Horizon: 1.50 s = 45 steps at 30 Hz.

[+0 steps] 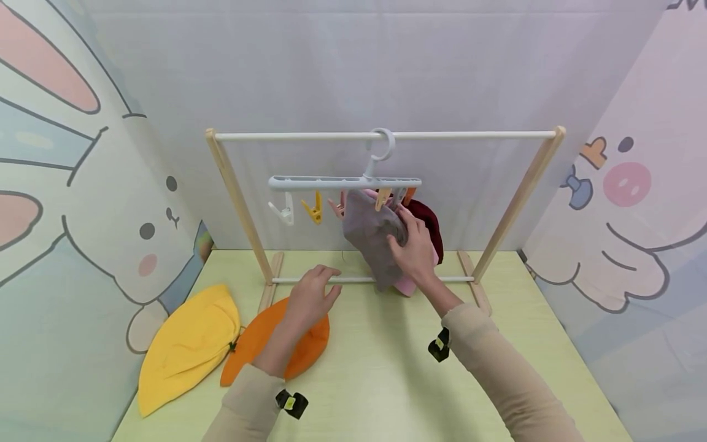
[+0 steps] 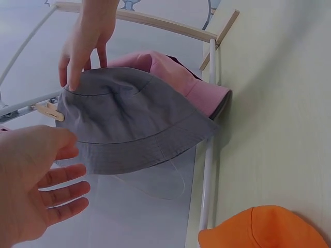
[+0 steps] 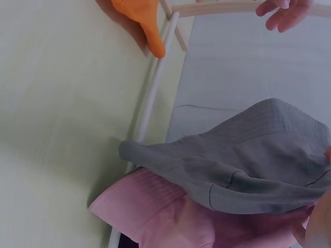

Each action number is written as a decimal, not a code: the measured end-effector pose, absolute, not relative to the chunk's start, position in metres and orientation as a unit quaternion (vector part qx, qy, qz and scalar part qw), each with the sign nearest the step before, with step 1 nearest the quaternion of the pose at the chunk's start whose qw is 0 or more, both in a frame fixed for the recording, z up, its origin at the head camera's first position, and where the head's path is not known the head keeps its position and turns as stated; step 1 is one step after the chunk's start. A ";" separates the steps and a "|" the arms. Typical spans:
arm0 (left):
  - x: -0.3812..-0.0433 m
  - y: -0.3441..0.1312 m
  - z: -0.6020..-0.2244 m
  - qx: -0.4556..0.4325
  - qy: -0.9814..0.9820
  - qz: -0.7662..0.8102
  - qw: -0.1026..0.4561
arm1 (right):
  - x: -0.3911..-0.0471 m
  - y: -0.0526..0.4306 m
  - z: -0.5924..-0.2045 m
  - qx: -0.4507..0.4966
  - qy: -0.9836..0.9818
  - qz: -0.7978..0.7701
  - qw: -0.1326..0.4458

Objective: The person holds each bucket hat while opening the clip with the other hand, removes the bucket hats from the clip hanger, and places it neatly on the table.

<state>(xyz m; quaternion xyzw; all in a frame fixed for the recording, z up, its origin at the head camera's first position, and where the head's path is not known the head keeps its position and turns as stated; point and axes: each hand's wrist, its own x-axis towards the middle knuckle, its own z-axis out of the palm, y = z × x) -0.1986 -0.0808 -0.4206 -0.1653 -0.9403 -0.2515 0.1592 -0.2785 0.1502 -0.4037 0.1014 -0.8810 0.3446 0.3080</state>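
Observation:
A grey bucket hat [image 1: 372, 230] hangs at the hanger [image 1: 331, 182], beside a peach clothespin [image 1: 383, 199]. My right hand [image 1: 414, 245] pinches the hat's crown near the clips, thumb on one side and fingers on the other; the right wrist view cuts most of this hand off. Behind the grey hat hang a pink bucket hat [image 3: 139, 204] and a dark red hat [image 1: 428, 224]. My left hand [image 1: 312, 298] is held in the air left of the grey hat, fingers loosely bent, with nothing in it. In the left wrist view, the left hand [image 2: 36, 181] is close to the peach clothespin.
White, yellow and pink clothespins [image 1: 313, 209] dangle from the hanger's left part. The hanger hooks over the top bar [image 1: 298, 136] of a wooden-legged rack. A yellow hat [image 1: 188, 344] and an orange hat [image 1: 309, 350] lie on the table at left.

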 end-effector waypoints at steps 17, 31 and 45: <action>-0.211 -0.067 -0.388 -0.209 -0.928 -0.229 0.207 | -0.281 0.158 -0.422 0.098 -0.892 0.323 0.300; -0.215 -0.044 -0.366 -0.224 -0.933 -0.213 0.184 | -0.286 0.161 -0.434 0.064 -0.886 0.362 0.282; -0.212 -0.030 -0.368 -0.235 -0.919 -0.217 0.230 | -0.285 0.168 -0.438 0.010 -0.860 0.410 0.304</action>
